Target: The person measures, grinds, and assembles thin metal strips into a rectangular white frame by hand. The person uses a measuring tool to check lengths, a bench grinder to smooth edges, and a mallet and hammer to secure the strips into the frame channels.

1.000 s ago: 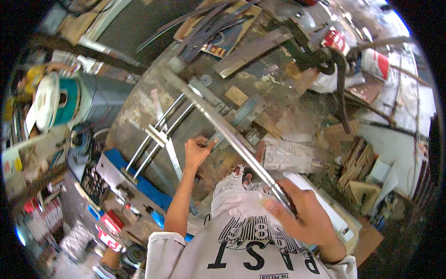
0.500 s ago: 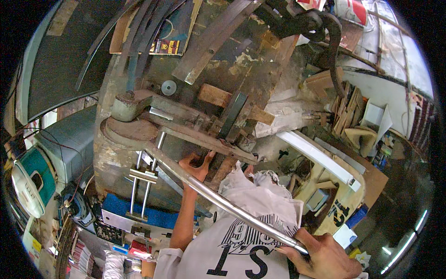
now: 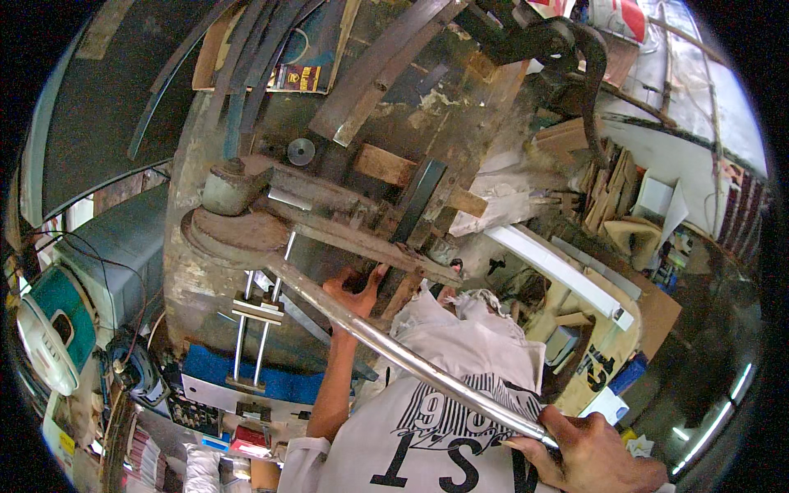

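My right hand (image 3: 596, 460) is closed around the shiny lower end of a long metal pipe (image 3: 411, 361), at the lower right. The pipe slants up and left across the front of my shirt and meets a rusty round disc (image 3: 234, 230) on the bench. Above the disc sit a stubby roller (image 3: 226, 189) and a rusty steel frame (image 3: 353, 230) that extends to the right. My left hand (image 3: 353, 296) is beneath the frame, thumb and fingers apart, touching the frame's near edge; some fingertips are hidden. Beyond the frame lie a wooden block (image 3: 385, 164) and a round washer (image 3: 301, 151).
Flat metal strips (image 3: 386, 66) and bent dark strips cover the far bench. Left of it are a grey box (image 3: 111, 238) and a teal-and-white case (image 3: 57, 329). On the right lie a white rectangular bar (image 3: 559, 271) and stacked cardboard (image 3: 612, 193). Two thin rods (image 3: 251, 337) stand near a blue cloth.
My right hand and the pipe's end have shifted slightly to the right in view. My left hand keeps its place against the frame, and the whole view has tilted a little.
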Demonstrator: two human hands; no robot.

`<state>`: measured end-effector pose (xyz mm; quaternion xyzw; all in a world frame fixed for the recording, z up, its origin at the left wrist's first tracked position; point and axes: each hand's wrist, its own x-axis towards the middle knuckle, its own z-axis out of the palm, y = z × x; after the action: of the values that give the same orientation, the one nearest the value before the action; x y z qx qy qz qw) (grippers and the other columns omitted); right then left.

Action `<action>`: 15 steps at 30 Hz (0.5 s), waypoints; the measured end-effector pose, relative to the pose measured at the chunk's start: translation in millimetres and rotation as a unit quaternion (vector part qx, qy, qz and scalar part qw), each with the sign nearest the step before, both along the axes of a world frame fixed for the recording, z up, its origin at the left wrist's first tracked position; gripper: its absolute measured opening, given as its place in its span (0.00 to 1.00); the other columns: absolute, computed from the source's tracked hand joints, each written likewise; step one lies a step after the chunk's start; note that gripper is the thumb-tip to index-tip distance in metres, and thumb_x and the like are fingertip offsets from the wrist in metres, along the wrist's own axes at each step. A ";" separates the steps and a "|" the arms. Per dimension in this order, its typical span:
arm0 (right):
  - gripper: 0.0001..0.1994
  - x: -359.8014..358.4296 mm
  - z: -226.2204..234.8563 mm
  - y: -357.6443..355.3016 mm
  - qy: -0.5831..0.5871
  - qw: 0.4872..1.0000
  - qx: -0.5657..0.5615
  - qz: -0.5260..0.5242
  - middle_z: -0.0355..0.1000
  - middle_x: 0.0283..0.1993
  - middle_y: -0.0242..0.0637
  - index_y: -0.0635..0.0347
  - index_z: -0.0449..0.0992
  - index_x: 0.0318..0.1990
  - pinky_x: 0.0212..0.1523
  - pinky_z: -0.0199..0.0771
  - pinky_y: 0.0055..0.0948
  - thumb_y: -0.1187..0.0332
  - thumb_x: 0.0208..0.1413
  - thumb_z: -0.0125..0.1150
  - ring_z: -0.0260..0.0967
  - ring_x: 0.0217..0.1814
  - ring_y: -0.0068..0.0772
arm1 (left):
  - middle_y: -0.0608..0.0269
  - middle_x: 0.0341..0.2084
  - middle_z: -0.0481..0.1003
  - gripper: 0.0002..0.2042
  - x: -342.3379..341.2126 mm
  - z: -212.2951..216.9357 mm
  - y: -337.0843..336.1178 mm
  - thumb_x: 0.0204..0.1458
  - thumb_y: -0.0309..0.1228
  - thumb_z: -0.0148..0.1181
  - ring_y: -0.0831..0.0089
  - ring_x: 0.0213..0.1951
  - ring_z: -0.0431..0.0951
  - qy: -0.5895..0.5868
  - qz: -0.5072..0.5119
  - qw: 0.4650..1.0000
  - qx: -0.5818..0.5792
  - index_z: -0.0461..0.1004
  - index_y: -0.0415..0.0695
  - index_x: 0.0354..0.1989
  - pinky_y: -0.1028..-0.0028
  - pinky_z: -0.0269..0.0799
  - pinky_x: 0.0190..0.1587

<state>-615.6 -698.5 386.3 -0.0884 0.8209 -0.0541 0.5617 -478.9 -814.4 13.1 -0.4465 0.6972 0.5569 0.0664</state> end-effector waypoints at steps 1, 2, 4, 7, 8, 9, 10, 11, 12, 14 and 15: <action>0.16 -2.4 -6.3 4.1 -0.004 1.000 -0.004 0.008 0.73 0.27 0.53 0.69 0.71 0.49 0.25 0.72 0.39 0.70 0.57 0.63 0.76 0.26 0.50 | 0.59 0.19 0.78 0.21 9.5 -16.8 4.0 0.42 0.49 0.73 0.64 0.26 0.76 -0.004 0.008 1.000 -0.004 0.79 0.40 0.22 0.62 0.69 0.37; 0.16 -4.6 -16.6 15.5 -0.006 0.996 -0.016 0.082 0.72 0.23 0.52 0.65 0.71 0.45 0.22 0.73 0.45 0.60 0.60 0.59 0.74 0.22 0.54 | 0.57 0.18 0.78 0.20 22.9 -44.8 13.6 0.41 0.44 0.75 0.66 0.23 0.77 0.101 0.030 0.976 -0.190 0.78 0.37 0.21 0.66 0.71 0.32; 0.22 -1.0 -74.7 63.2 0.044 0.978 0.016 0.204 0.71 0.20 0.53 0.62 0.73 0.35 0.23 0.77 0.50 0.48 0.61 0.55 0.74 0.23 0.57 | 0.54 0.20 0.78 0.20 30.6 -39.3 14.7 0.42 0.42 0.77 0.63 0.25 0.78 0.083 -0.073 0.935 -0.337 0.80 0.34 0.26 0.67 0.73 0.29; 0.22 18.0 -160.0 117.6 0.096 0.980 -0.035 0.172 0.71 0.21 0.56 0.65 0.74 0.43 0.25 0.74 0.48 0.50 0.59 0.58 0.70 0.22 0.61 | 0.52 0.20 0.78 0.21 0.1 -9.7 11.4 0.41 0.44 0.76 0.56 0.26 0.78 0.050 -0.055 0.982 -0.176 0.80 0.35 0.25 0.62 0.72 0.28; 0.22 24.2 -154.3 112.1 0.100 0.979 -0.041 0.174 0.71 0.21 0.56 0.65 0.74 0.43 0.25 0.74 0.48 0.50 0.59 0.58 0.70 0.22 0.61 | 0.51 0.19 0.78 0.21 5.8 -16.6 7.4 0.41 0.45 0.76 0.55 0.24 0.78 0.073 -0.045 0.976 -0.203 0.79 0.34 0.24 0.61 0.72 0.27; 0.22 24.9 -135.5 104.3 0.114 0.974 -0.060 0.186 0.71 0.24 0.58 0.66 0.74 0.44 0.31 0.73 0.50 0.51 0.59 0.58 0.72 0.27 0.61 | 0.51 0.18 0.78 0.22 8.8 -21.5 7.5 0.41 0.45 0.75 0.53 0.22 0.78 0.092 -0.034 0.961 -0.260 0.79 0.34 0.22 0.59 0.72 0.28; 0.23 24.8 -118.3 97.0 0.127 0.969 -0.080 0.198 0.72 0.28 0.61 0.67 0.74 0.45 0.37 0.73 0.52 0.51 0.60 0.57 0.73 0.31 0.61 | 0.50 0.17 0.78 0.22 11.4 -22.9 8.9 0.41 0.45 0.75 0.52 0.20 0.78 0.110 -0.022 0.942 -0.316 0.79 0.34 0.20 0.58 0.73 0.29; 0.23 18.4 -114.5 99.3 0.148 0.960 -0.108 0.211 0.73 0.32 0.63 0.68 0.74 0.47 0.43 0.73 0.55 0.51 0.60 0.57 0.74 0.36 0.62 | 0.50 0.21 0.79 0.20 8.6 -7.1 6.4 0.40 0.43 0.74 0.49 0.28 0.80 0.054 0.007 0.992 -0.117 0.79 0.35 0.22 0.55 0.73 0.36; 0.23 17.1 -125.2 106.5 0.147 0.959 -0.112 0.215 0.73 0.32 0.63 0.68 0.74 0.47 0.43 0.73 0.55 0.51 0.60 0.57 0.74 0.36 0.62 | 0.48 0.23 0.80 0.20 15.6 -2.9 10.1 0.40 0.44 0.73 0.48 0.32 0.80 0.022 -0.034 0.974 -0.225 0.80 0.35 0.24 0.54 0.73 0.40; 0.23 24.3 -186.3 138.0 0.096 0.978 -0.063 0.172 0.74 0.37 0.62 0.65 0.74 0.51 0.44 0.72 0.53 0.52 0.61 0.55 0.72 0.34 0.62 | 0.45 0.23 0.79 0.22 10.8 -11.8 15.5 0.39 0.46 0.74 0.48 0.31 0.80 0.018 -0.014 0.984 -0.179 0.81 0.35 0.25 0.55 0.73 0.39; 0.23 30.2 -222.6 147.4 0.076 0.984 -0.029 0.156 0.74 0.38 0.61 0.64 0.73 0.52 0.45 0.72 0.52 0.52 0.62 0.54 0.71 0.33 0.62 | 0.46 0.24 0.79 0.23 10.8 -8.7 15.9 0.40 0.49 0.74 0.48 0.30 0.80 0.024 0.013 0.987 -0.156 0.81 0.36 0.25 0.55 0.73 0.38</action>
<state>-585.4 -551.1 163.7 -0.2354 0.8352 0.0169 0.4967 -468.1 -798.5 4.4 -0.4471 0.7711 0.4524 -0.0283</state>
